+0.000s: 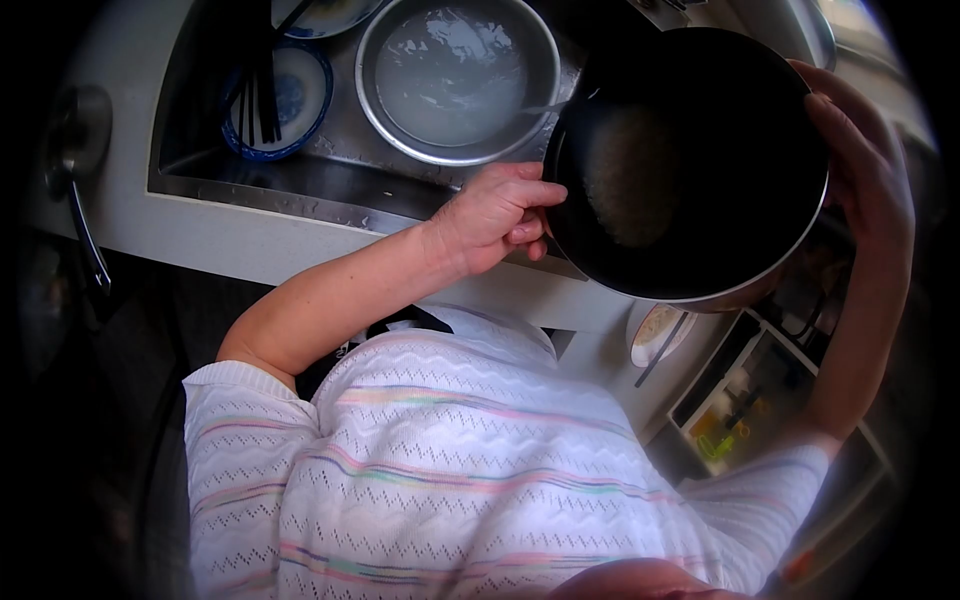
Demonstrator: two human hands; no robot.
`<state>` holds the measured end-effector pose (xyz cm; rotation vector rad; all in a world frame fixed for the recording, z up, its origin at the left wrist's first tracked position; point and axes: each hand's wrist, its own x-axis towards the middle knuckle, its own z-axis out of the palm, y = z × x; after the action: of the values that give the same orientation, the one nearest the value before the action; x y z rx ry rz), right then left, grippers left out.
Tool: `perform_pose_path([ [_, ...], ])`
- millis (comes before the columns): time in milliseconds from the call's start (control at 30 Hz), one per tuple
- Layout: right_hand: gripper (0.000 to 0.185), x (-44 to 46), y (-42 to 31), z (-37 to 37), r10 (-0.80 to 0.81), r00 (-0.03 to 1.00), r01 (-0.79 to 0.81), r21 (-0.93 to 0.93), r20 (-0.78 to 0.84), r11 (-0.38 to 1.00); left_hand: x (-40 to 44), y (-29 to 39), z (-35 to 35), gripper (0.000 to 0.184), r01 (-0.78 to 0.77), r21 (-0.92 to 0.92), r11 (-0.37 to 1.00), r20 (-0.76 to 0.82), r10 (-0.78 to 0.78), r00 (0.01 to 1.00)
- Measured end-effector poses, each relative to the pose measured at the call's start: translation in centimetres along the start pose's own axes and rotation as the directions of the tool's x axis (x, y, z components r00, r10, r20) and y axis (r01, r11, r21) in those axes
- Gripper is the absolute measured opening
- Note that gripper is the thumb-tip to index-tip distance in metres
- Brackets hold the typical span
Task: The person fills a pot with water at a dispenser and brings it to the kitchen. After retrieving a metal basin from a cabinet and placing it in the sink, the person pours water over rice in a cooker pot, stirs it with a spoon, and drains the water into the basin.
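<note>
Both my hands hold a black cooking pot (745, 170), tilted to the left beside the sink. My left hand (490, 215) has its fingers curled against the pot's near left rim. On the far right side, my right hand (855, 150) grips the rim, thumb on top. Wet white grains that look like rice (632, 180) lie inside the pot. From its lip a thin stream of liquid runs into a round metal basin (367, 90), which holds cloudy whitish water (450, 85). The pot's underside is mostly hidden.
In the steel sink (350, 190), a blue-rimmed bowl (322, 100) with dark chopsticks stands left of the basin, near another dish (325, 15). A ladle (85, 220) lies on the left counter. At lower right are a white dish (655, 335) and an open drawer (755, 390).
</note>
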<state>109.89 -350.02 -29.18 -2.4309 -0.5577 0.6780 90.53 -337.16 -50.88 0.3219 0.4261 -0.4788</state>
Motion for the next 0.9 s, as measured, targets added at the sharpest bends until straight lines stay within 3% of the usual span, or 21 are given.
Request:
perform_pose_path([
  [500, 0.037, 0.7, -1.1, 0.3, -0.015, 1.000, 0.015, -0.061, 0.014, 0.998, 0.2, 0.0, -0.1, 0.006, 0.004, -0.033, 0.999, 0.006, -0.004, 1.000],
  [900, 0.035, 1.0, -0.7, 0.2, -0.034, 0.997, 0.031, 0.047, 0.071, 0.998, -0.3, 0.5, 0.0, 0.002, -0.018, -0.004, 1.000, -0.048, 0.018, 0.999],
])
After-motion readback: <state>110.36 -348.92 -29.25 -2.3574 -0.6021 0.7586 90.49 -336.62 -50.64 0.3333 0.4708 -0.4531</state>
